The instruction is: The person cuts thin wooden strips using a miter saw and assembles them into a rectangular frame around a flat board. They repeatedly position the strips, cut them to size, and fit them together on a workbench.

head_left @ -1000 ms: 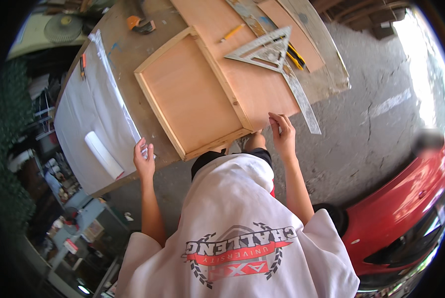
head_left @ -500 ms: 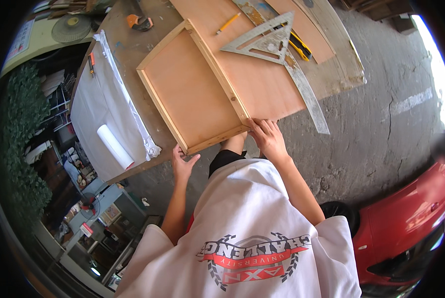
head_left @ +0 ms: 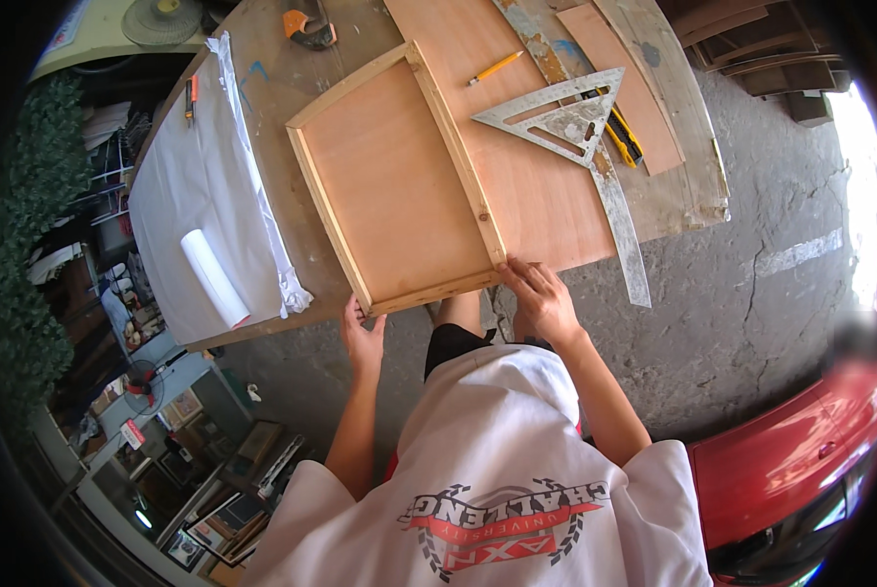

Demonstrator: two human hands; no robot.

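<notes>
A light wooden frame with a thin brown panel inside it [head_left: 461, 161] lies on the work table, its near end at the table's front edge. My left hand [head_left: 364, 338] holds the near left corner, fingers at the outer side and thumb below the near bar. At the near right corner, my right hand [head_left: 541, 298] pinches the frame, with its fingertips on the wood. Beside the frame's right bar lies a plywood sheet [head_left: 556, 210].
On the plywood are a pencil [head_left: 496, 68], a metal triangle square [head_left: 567, 122], a yellow utility knife [head_left: 623, 137] and a long metal ruler [head_left: 622, 230] overhanging the edge. White sheeting [head_left: 179, 186] with a white roll [head_left: 213, 279] covers the left side. A red car [head_left: 790, 460] stands at right.
The whole view has shifted and turned a little, so the table items appear lower and further right. Both hands remain at the frame's near corners, and the left thumb sits closer to the wood.
</notes>
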